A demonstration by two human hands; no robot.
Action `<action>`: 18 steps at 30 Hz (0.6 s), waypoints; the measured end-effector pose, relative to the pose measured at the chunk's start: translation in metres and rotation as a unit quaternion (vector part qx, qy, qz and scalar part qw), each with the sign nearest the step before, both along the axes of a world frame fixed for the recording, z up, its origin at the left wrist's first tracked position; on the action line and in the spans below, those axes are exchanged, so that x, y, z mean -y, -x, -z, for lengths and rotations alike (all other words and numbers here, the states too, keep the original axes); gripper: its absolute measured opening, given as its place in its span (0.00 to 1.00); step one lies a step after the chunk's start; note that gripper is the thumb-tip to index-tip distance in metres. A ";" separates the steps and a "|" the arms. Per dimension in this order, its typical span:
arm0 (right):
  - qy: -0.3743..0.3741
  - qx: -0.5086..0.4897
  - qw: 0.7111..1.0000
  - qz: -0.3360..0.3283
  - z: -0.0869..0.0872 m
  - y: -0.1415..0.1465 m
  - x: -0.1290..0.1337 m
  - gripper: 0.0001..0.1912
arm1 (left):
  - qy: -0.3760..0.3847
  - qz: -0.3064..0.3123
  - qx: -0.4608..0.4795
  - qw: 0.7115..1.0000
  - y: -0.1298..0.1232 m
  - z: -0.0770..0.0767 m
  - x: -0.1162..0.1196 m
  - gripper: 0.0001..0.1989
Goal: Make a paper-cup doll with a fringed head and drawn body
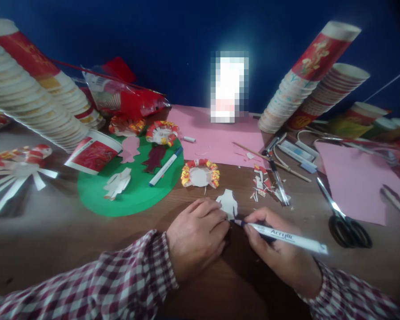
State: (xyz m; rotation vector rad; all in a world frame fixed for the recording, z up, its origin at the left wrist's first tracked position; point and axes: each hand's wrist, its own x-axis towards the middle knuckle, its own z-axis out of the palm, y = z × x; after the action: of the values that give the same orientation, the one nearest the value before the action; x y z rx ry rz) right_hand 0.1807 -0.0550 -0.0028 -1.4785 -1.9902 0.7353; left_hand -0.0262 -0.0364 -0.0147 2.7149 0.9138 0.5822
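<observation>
My right hand [280, 249] is closed round a white acrylic marker [283, 235], its dark tip touching the lower edge of a small white paper cutout [227, 201]. A dark line shows along the cutout's right side. With bent fingers held together, my left hand [198, 233] presses the cutout's left side onto the table and hides part of it. Just beyond lies a ring-shaped piece cut from a paper cup [200, 176], its rim curled in red and yellow. Another marker [166, 167] rests on a green round sheet [130, 204].
Tall stacks of paper cups [36, 89] lean at the left, more stacks [306, 80] at the right. Scissors [345, 222], a craft knife [278, 178] and paper scraps [262, 182] lie right of centre. Pink sheets [200, 149] cover the back; a bright blurred screen [230, 89] stands there.
</observation>
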 end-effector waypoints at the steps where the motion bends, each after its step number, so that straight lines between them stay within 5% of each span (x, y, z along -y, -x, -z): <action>1: 0.000 0.000 1.000 0.001 -0.001 0.000 0.000 0.06 | 0.000 0.000 0.002 1.000 0.000 0.000 0.000 0.10; 18: 0.001 0.011 1.000 0.000 -0.001 0.001 0.000 0.07 | -0.003 0.004 -0.006 1.000 0.001 -0.002 -0.001 0.10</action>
State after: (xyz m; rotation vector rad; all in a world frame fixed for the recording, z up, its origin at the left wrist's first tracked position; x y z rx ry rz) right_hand 0.1796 -0.0546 -0.0013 -1.4946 -2.0054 0.7239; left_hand -0.0269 -0.0357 -0.0131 2.7287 0.9044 0.5697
